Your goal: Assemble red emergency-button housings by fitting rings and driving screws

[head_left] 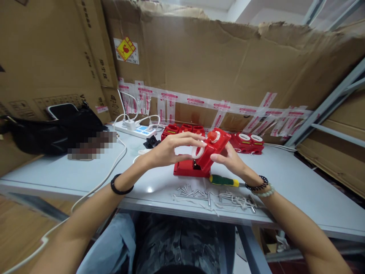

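Note:
A red plastic housing point(211, 149) with an orange-red knob and a white ring is held tilted above the table. My right hand point(229, 159) grips its right side, thumb on the near face. On its left, my left hand point(172, 150) has its fingers and thumb about the white ring point(197, 152). Under the housing lies a red box-like base point(188, 168), partly hidden, with a small dark part at its right. A screwdriver point(224, 180) with a green and yellow handle lies just below my right hand. Several silver screws point(192, 191) are scattered nearer the front edge.
Metal rods tangled with white string point(238, 199) lie near the front edge. Behind are more red housings point(251, 144), a small black part point(151, 142) and a power strip point(137, 128) with white cables. A black bag point(57, 131) rests left; cardboard point(185, 57) walls the back.

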Demonstrator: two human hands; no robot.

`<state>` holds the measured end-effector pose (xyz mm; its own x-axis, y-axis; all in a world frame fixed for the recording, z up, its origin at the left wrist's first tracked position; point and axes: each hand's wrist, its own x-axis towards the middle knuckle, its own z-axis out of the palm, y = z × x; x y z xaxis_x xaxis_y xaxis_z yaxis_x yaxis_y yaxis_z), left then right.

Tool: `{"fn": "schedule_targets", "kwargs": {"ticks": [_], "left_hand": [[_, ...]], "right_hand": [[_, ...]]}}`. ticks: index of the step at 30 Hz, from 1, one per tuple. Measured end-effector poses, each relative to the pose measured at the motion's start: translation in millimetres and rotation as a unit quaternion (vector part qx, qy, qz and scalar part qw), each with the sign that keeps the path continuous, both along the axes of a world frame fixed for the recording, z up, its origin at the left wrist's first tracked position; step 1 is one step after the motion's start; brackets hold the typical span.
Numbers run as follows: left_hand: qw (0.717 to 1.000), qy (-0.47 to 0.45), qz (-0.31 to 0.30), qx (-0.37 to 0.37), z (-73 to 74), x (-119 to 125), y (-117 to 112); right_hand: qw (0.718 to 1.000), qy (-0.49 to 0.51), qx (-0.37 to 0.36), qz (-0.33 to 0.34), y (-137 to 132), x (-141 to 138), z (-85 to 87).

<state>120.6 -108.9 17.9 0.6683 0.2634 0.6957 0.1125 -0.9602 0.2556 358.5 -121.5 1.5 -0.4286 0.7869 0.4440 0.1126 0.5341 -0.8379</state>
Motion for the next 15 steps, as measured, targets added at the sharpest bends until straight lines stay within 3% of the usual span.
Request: {"fn": "schedule_targets", "kwargs": {"ticks": [8,15], "left_hand": [[0.996,-0.014,-0.003,0.084,-3.5,5.9,-1.7],[0.987,-0.013,-0.001,0.163,-6.8,14.0,-7.7]], "right_hand": [[0.973,0.098,-0.205,0.037,-1.8,-6.9,-2.8],[0.934,0.09,-0.342,0.054,-6.6,-7.5,2.5]]}}
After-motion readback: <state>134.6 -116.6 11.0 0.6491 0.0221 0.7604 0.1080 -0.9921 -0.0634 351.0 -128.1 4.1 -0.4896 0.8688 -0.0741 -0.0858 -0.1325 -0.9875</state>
